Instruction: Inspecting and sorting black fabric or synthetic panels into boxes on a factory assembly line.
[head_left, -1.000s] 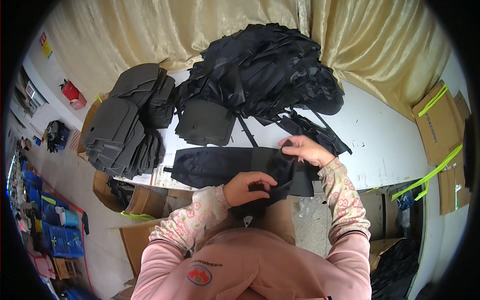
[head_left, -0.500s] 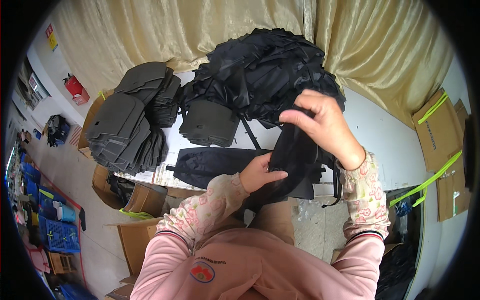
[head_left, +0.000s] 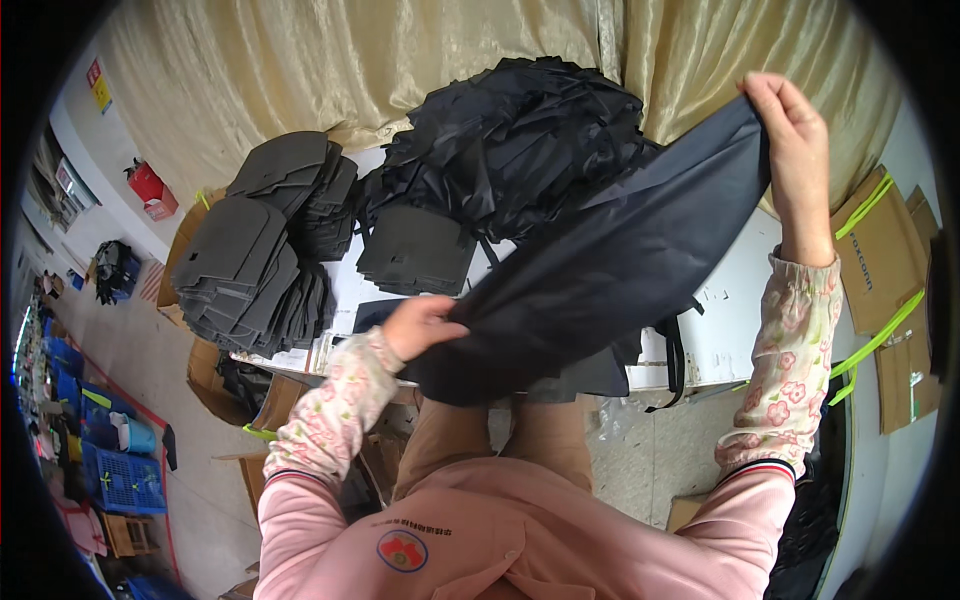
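A long black fabric piece [head_left: 610, 260] is stretched slantwise between my two hands, over the table's near edge. My left hand [head_left: 420, 327] pinches its lower left end. Up at the right, my right hand [head_left: 795, 125] is closed on its upper corner, raised in front of the curtain. Beneath the stretched cloth, other black fabric [head_left: 595, 375] lies at the table edge, partly hidden. A black strap [head_left: 673, 365] hangs down there. Beyond my left hand sits a short stack of dark grey foam panels [head_left: 415, 245].
A large heap of black fabric pieces [head_left: 510, 130] covers the back of the white table [head_left: 735, 340]. Taller stacks of grey panels [head_left: 235, 250] stand at the left. Cardboard boxes flank the table, one carton [head_left: 880, 270] at the right with green straps. A gold curtain [head_left: 300, 60] hangs behind.
My right hand has moved up and to the right, drawing the bunched black fabric out to full length. My left hand has shifted left, still gripping the fabric.
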